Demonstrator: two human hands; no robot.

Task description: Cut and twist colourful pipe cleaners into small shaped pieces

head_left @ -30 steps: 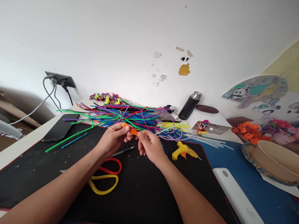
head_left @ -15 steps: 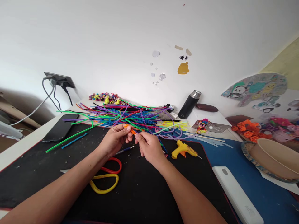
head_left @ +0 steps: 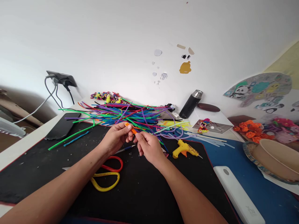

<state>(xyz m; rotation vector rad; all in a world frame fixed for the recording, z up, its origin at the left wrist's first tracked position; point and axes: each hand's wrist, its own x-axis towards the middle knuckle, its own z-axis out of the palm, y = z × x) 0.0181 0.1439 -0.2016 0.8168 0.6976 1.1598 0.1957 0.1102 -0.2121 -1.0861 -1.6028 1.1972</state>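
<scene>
Between my two hands is a short orange pipe cleaner, bent or doubled, though its exact shape is partly hidden by fingers. My left hand pinches its upper left end between thumb and fingers. The thumb and forefinger of my right hand close on its lower right end. Behind both hands spreads a big pile of coloured pipe cleaners. Under my left forearm lie scissors with a red and a yellow handle loop. A pen rests just below my left hand.
A yellow glue gun lies right of my hands on the black mat. Farther out are a phone, a black flask, a small pipe-cleaner figure, a white device and a bowl.
The view has shifted slightly, so the surroundings sit a little farther right. Both hands keep their pinch on the orange pipe cleaner, with barely any movement.
</scene>
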